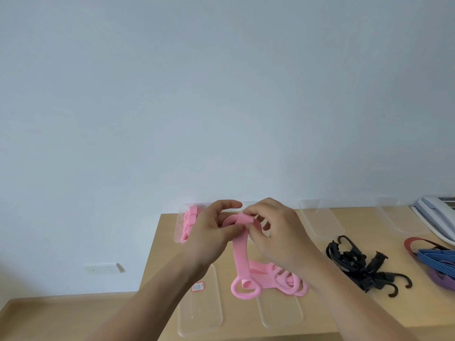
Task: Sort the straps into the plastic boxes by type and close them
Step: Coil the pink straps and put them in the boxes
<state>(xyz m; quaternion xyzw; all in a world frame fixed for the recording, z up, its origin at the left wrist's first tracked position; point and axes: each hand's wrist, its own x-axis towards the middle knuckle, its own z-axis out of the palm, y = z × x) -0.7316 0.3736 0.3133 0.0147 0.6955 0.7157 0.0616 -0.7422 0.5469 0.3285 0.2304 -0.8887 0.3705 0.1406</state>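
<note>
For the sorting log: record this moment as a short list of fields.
pink strap: held up, ring end hanging down
left hand: grips it near the top bend
right hand: pinches its folded top
pink pile: loose, beside the hanging ring
back-left box: open, pink straps inside
black hooked straps: unsorted, right of the pile
blue and purple straps: far right
</note>
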